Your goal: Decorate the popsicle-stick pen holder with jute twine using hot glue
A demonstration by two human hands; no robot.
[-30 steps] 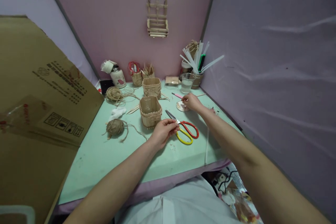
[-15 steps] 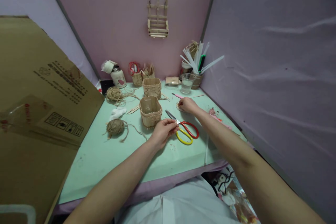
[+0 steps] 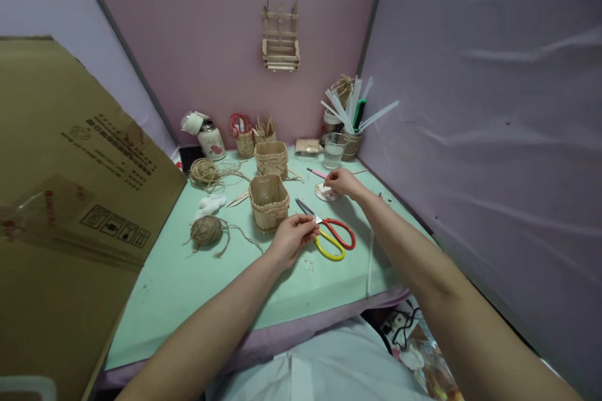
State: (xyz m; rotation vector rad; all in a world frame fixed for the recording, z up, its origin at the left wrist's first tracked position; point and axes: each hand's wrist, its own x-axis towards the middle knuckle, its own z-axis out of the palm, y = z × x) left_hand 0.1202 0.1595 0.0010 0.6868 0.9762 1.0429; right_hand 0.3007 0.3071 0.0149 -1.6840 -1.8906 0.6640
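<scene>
Your right hand (image 3: 345,183) is shifting back, uncovering the white dish (image 3: 322,192) toward the far right corner of the table (image 3: 211,294); your left hand (image 3: 292,239) is resting beside the scissors (image 3: 321,220), likely keeping them reachable; both hands' fingertips are pinching together, anything between indiscernible.

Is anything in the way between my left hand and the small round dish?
Yes: the scissors lie between your left hand and the small round dish, right by that hand, blades pointing away and leftward.
</scene>
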